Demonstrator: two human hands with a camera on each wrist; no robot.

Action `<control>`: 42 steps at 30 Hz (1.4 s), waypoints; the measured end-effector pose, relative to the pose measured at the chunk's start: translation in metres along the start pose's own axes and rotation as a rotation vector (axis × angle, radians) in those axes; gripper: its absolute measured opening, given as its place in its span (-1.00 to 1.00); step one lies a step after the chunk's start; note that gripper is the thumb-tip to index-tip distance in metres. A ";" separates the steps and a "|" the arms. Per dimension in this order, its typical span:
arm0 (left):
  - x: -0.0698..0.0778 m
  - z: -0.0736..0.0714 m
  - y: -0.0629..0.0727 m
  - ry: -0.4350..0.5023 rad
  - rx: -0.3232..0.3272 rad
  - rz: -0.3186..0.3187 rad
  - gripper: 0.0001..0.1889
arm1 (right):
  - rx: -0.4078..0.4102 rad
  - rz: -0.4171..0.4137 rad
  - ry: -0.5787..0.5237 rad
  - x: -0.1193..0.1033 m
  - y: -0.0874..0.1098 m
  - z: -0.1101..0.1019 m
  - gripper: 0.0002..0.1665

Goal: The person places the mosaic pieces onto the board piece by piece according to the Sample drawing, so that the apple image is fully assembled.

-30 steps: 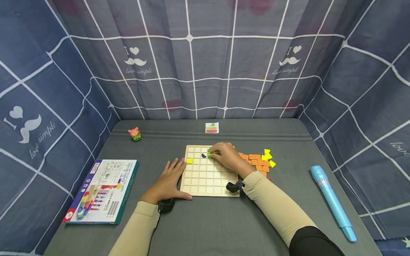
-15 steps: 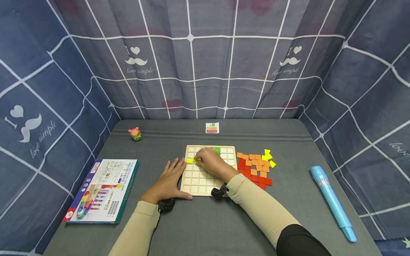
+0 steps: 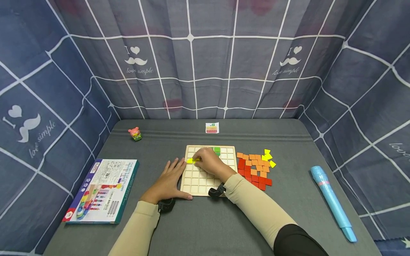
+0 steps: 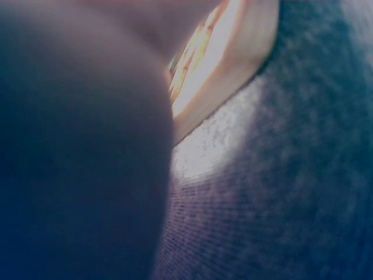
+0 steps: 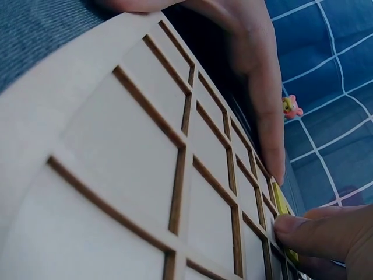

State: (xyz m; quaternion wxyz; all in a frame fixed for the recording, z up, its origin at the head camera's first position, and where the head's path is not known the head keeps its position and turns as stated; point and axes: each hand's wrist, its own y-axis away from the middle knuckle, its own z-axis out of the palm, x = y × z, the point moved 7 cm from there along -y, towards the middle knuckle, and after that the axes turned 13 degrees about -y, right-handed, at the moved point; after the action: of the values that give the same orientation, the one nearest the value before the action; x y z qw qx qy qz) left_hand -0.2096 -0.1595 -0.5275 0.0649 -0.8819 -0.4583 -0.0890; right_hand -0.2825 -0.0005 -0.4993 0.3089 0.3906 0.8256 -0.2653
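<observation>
A wooden grid board (image 3: 209,192) lies on the table. My right hand (image 3: 212,163) is over its upper left part, pinching a yellow square tile (image 3: 197,159) between thumb and fingers. Just left of that tile, another yellow tile (image 3: 189,160) sits in a cell by the board's left edge. In the right wrist view the thumb (image 5: 315,236) presses down at the far row of cells. Green tiles (image 3: 217,149) show behind the right hand, which hides several cells. My left hand (image 3: 168,181) lies with spread, straight fingers along the board's left edge.
Right of the board lie loose orange tiles (image 3: 257,162), red tiles (image 3: 254,179) and yellow tiles (image 3: 267,155). A pattern card (image 3: 212,128) and a pig figurine (image 3: 135,134) are at the back. A box (image 3: 105,190) lies left, a blue tube (image 3: 333,202) right.
My right hand has moved left and slightly nearer, from the green tiles to beside the placed yellow tile, bringing a yellow tile down there. The left hand has stayed still.
</observation>
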 end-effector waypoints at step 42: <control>0.003 -0.004 0.001 0.009 0.008 -0.009 0.53 | 0.443 0.343 0.113 0.120 0.127 -0.185 -0.74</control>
State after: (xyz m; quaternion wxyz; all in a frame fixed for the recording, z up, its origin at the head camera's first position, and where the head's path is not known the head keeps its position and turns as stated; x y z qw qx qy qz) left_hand -0.2079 -0.1585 -0.5234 0.0701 -0.8792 -0.4624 -0.0916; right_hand -0.2969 0.2533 -0.4870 0.2097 0.5966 0.6855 -0.3608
